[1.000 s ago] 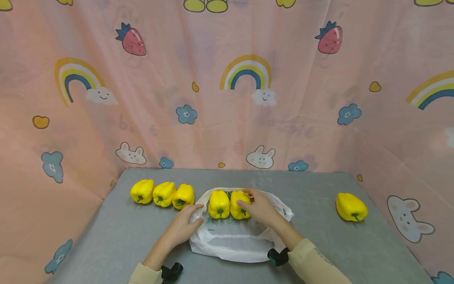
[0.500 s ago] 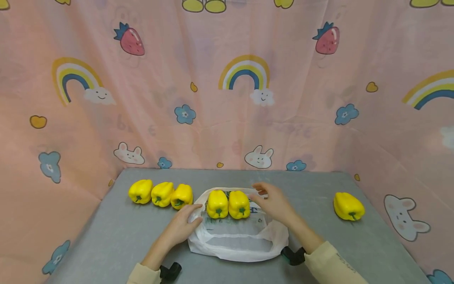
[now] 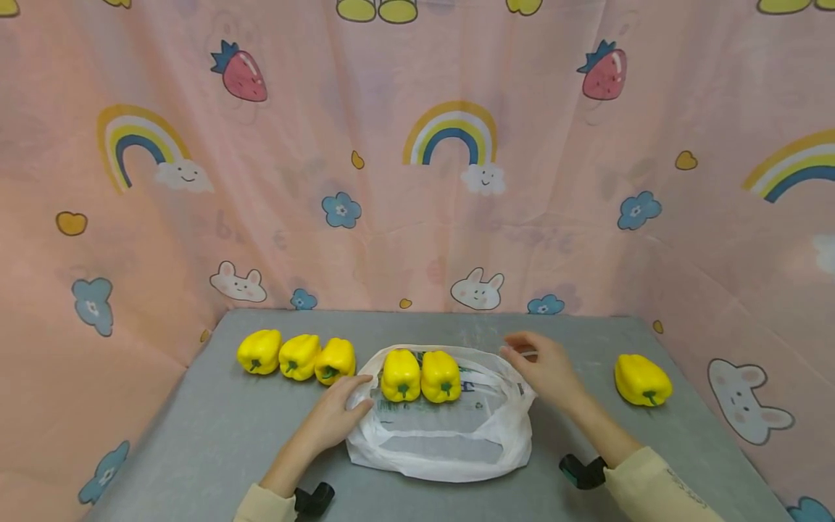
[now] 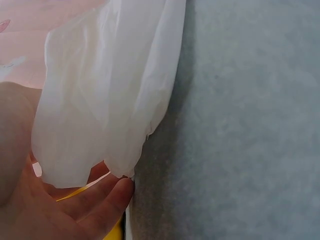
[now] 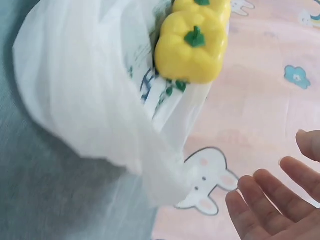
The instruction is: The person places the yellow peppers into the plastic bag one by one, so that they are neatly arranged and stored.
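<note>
A white plastic bag [image 3: 443, 464] lies on the table with its mouth spread. Two yellow bell peppers, the left one [image 3: 401, 375] and the right one [image 3: 441, 377], sit side by side in the mouth. My left hand [image 3: 334, 415] rests at the bag's left rim, fingers extended and thumb apart. The left wrist view shows its fingertips [image 4: 125, 187] against the bag's hanging edge. My right hand [image 3: 544, 368] is above the table just beyond the bag's right side, holding nothing. Its fingers look loosely bent in the right wrist view.
Three more yellow bell peppers [image 3: 298, 357] stand in a row at the back left. Another bell pepper [image 3: 642, 380] lies alone on the right of the grey table [image 3: 215, 442]. A pink patterned curtain [image 3: 417, 239] surrounds the table's back and sides.
My right hand has let go of the right-hand bell pepper in the bag and moved right, past the bag's edge. The left hand stays at the bag's left rim.
</note>
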The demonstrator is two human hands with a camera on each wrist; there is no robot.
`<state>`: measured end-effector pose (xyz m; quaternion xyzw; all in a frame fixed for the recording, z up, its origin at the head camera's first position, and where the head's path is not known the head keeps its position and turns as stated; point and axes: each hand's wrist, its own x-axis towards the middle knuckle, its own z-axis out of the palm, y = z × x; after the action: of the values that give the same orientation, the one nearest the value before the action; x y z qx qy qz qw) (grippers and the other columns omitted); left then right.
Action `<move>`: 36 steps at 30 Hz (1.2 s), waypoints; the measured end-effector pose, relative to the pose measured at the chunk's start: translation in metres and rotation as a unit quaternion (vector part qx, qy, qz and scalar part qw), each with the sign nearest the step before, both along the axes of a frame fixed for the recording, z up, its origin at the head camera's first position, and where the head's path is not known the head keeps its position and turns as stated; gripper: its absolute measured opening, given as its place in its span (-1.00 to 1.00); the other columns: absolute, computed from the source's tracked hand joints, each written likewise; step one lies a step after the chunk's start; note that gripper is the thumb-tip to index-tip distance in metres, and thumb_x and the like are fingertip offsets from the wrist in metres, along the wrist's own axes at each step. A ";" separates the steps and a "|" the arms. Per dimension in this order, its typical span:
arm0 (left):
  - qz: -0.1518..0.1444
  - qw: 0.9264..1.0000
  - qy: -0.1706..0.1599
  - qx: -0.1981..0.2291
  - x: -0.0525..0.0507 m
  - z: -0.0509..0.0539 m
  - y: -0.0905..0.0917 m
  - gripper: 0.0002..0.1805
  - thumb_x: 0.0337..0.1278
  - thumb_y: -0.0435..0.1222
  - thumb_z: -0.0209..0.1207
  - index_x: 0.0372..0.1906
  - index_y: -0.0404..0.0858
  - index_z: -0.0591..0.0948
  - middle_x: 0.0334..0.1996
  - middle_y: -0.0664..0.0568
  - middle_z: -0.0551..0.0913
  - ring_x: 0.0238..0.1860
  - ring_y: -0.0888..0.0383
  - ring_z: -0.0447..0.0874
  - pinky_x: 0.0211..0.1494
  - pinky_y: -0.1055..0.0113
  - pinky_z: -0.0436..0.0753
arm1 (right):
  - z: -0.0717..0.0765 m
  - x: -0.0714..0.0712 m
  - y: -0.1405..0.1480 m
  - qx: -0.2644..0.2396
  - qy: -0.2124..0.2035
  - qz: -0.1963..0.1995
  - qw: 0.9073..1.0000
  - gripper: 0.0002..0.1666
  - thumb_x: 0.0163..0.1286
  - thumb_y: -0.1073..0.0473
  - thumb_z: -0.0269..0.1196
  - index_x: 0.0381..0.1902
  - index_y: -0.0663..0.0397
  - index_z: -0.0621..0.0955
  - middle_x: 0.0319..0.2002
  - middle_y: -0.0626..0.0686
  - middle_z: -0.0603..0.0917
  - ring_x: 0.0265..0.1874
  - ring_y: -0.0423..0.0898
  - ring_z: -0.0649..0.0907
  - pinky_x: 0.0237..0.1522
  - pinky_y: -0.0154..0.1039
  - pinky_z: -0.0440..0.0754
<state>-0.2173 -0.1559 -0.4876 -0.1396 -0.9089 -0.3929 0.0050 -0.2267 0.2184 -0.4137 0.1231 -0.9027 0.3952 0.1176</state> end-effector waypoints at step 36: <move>0.001 1.000 -0.005 -0.005 -0.001 -0.002 -0.002 -0.52 0.39 -0.18 0.24 0.35 -0.16 0.54 0.29 -0.12 0.53 0.31 -0.12 0.47 0.34 -0.22 0.43 | -0.012 0.016 0.153 0.070 0.043 -0.106 0.991 -0.55 0.55 0.08 0.20 0.12 0.40 0.58 -0.02 0.38 0.65 -0.13 -0.47 0.54 -0.22 -0.78 0.36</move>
<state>-0.2187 -0.1578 -0.4897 -0.1369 -0.9109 -0.3892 0.0003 -0.2112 0.3719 -0.4253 0.0518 -0.9301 0.3109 0.1888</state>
